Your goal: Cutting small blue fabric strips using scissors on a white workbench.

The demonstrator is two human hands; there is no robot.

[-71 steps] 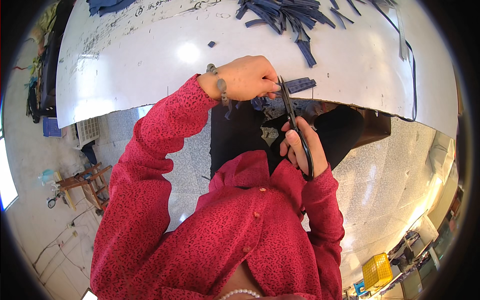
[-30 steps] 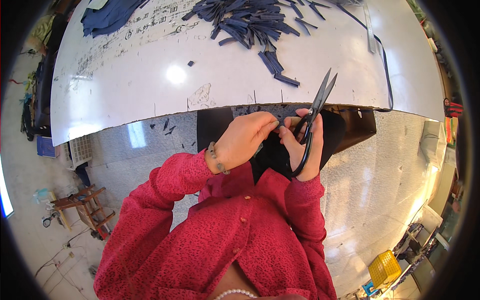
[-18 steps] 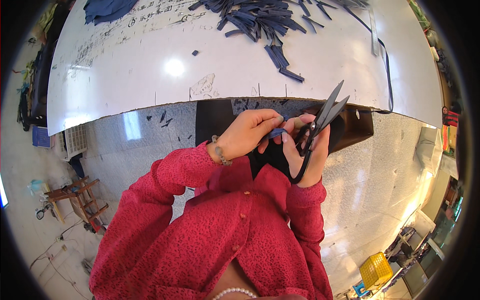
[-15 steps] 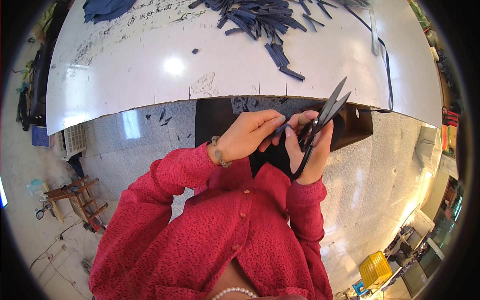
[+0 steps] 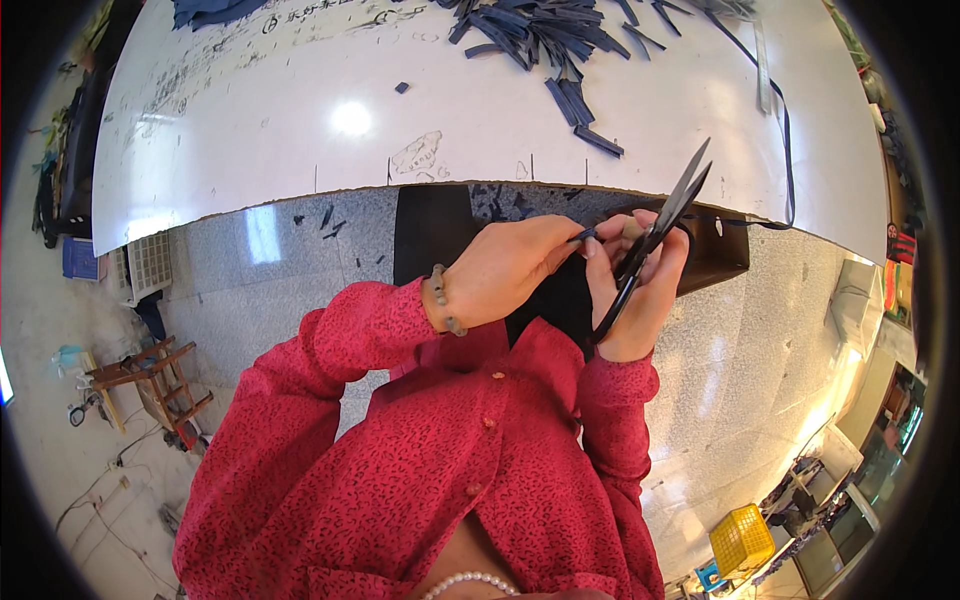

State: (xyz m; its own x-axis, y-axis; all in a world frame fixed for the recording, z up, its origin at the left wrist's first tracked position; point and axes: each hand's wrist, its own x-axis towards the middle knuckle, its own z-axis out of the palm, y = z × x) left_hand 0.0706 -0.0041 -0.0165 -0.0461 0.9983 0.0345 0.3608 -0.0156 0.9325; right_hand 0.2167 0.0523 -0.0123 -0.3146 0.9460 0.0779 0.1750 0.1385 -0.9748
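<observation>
Over my lap, just off the table's front edge, my left hand (image 5: pixel 507 268) pinches a small dark blue fabric strip (image 5: pixel 584 235). My right hand (image 5: pixel 638 285) meets it there, its thumb and fingertips close to the same strip. Black-handled scissors (image 5: pixel 672 215) are held in my right hand, blades pointing up and away, slightly apart and touching nothing. Part of the handles is hidden by the fingers. On the table ahead lies a loose pile of dark blue fabric strips (image 5: pixel 540 35), a few of them trailing toward me.
The white table (image 5: pixel 250 130) spans the far side. Blue cloth (image 5: pixel 215 10) and a ruler (image 5: pixel 763 70) lie on it; a dark cord (image 5: pixel 787 150) hangs over its right edge. Scraps (image 5: pixel 330 220) litter the floor. A wooden stool (image 5: pixel 155 385) stands left, a yellow basket (image 5: pixel 742 540) lower right.
Both hands have shifted slightly right, the strip and scissors moving with them. My left fingers have moved closer to the right hand. The whole view has shifted a little.
</observation>
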